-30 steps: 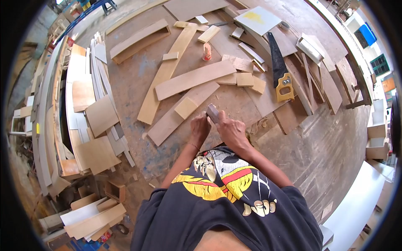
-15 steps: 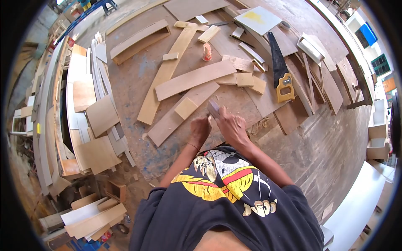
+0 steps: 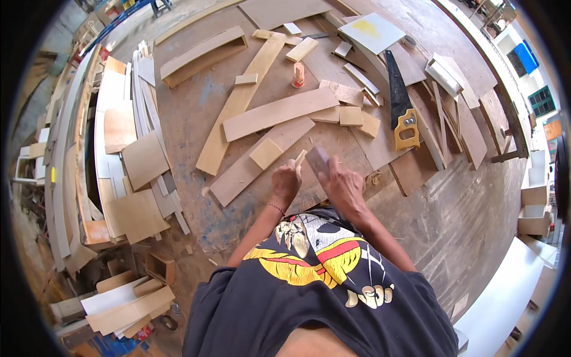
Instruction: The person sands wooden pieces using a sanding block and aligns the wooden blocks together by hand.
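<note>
My left hand (image 3: 286, 183) is closed round a small pale wooden stick (image 3: 301, 158), whose tip points up past the fingers. My right hand (image 3: 345, 189) grips a dark, flat, blade-like tool (image 3: 318, 159); it is blurred and I cannot tell its kind. The tool sits just right of the stick, with a gap between the two hands. Beyond them on the worktable (image 3: 238, 205) lies a long board (image 3: 262, 163) with a small square wood block (image 3: 266, 154) on it. Another plank (image 3: 282, 114) rests farther back.
A handsaw (image 3: 402, 113) with a yellow handle lies at the right. A small orange-red container (image 3: 298, 75) stands mid-table. A long open wooden box (image 3: 205, 56) sits at the back left. Stacked board offcuts (image 3: 143, 163) fill the left side. A white-topped panel (image 3: 372, 33) lies back right.
My right hand has moved right with the dark tool, away from my left hand. The stick's tip in my left hand now shows clearly. The whole view has shifted slightly.
</note>
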Demonstrator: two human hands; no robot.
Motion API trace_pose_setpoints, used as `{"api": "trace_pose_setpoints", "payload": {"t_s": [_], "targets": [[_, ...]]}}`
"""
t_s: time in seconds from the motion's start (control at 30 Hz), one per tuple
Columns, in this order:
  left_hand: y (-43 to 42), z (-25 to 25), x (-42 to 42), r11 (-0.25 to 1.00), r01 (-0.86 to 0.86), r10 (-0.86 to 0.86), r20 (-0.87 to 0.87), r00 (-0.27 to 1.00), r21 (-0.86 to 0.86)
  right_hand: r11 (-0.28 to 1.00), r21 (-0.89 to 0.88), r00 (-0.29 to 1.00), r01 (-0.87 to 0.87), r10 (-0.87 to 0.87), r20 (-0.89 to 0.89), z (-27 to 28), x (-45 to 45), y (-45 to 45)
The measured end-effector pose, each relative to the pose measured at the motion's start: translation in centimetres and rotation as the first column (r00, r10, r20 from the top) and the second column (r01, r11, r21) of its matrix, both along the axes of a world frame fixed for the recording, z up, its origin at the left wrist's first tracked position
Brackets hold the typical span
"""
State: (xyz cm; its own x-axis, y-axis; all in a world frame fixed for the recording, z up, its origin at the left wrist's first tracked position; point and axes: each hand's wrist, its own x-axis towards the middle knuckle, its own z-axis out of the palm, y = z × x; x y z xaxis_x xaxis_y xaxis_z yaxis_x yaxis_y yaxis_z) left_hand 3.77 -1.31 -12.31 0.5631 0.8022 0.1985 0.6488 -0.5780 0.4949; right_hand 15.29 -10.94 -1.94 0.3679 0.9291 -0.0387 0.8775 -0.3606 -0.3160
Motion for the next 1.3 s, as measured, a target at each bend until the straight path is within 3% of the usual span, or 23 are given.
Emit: {"api": "trace_pose_setpoints", "payload": {"t_s": [0.03,0.17,0.27,0.33,0.5,0.57,0.6,0.7,0.77,0.93,1.0,1.13,1.2,1.23,1.3], "targets": [[-0.3,-0.1,0.0,1.000,-0.015,0.015,-0.016,1.000,-0.001,0.997,-0.012,0.997,0.076,-0.076,-0.008,0.2,0.4,0.5],[-0.1,-0.3,-0.1,0.999,0.030,-0.030,0.003,1.000,0.037,0.990,0.141,0.999,-0.010,0.004,0.043,-1.5,0.7,4.1],[-0.2,-0.7,-0.4,0.999,0.023,-0.026,-0.094,0.995,-0.034,0.988,0.152,0.997,-0.031,0.019,0.080,-2.4,-0.8,3.5],[0.1,-0.7,-0.2,1.000,0.005,-0.005,0.001,1.000,0.014,0.992,0.112,0.997,-0.055,0.049,0.054,-1.9,-1.4,1.4],[0.7,-0.1,0.0,1.000,0.020,-0.020,-0.001,1.000,0.008,0.994,-0.060,0.995,-0.095,0.094,-0.027,-1.0,0.1,-0.6],[-0.1,-0.2,-0.1,1.000,0.004,-0.003,-0.017,1.000,0.016,0.997,-0.008,0.995,0.070,-0.071,-0.067,0.3,0.5,0.6],[-0.1,-0.1,-0.2,1.000,0.009,-0.008,-0.022,1.000,0.011,0.992,0.106,0.998,0.066,-0.066,0.001,0.0,0.7,1.6],[0.1,-0.1,-0.3,0.997,0.048,-0.048,-0.004,0.999,0.059,0.989,0.145,0.999,0.009,-0.002,-0.045,-1.5,1.0,3.5],[0.0,-0.1,-0.3,0.998,0.053,-0.052,-0.022,0.998,0.038,0.990,0.141,1.000,-0.003,0.006,-0.024,-2.3,0.4,2.5],[0.5,0.8,0.2,1.000,0.018,-0.017,-0.049,0.999,0.021,0.998,-0.028,0.982,0.054,-0.058,-0.178,-1.7,1.4,-0.7],[1.0,2.1,0.4,0.994,-0.047,0.037,-0.102,0.994,-0.103,0.991,0.001,0.974,0.131,-0.129,-0.187,-2.1,1.8,-1.3],[2.0,2.7,1.5,0.996,-0.086,0.086,0.006,0.996,0.036,0.957,-0.054,0.926,0.284,-0.289,-0.244,-2.2,2.9,-1.3],[3.0,2.1,1.8,0.986,0.124,-0.130,-0.055,0.990,-0.108,0.953,-0.005,0.919,0.304,-0.295,-0.260,-2.9,3.0,-1.1],[2.9,2.5,1.9,0.986,0.129,-0.135,-0.052,0.990,-0.105,0.947,0.045,0.917,0.317,-0.294,-0.271,-3.1,3.3,-0.9],[2.4,3.9,2.0,0.977,0.001,0.021,0.100,0.995,-0.213,0.927,0.071,0.894,0.369,-0.333,-0.300,-2.7,3.7,-0.6]]}}
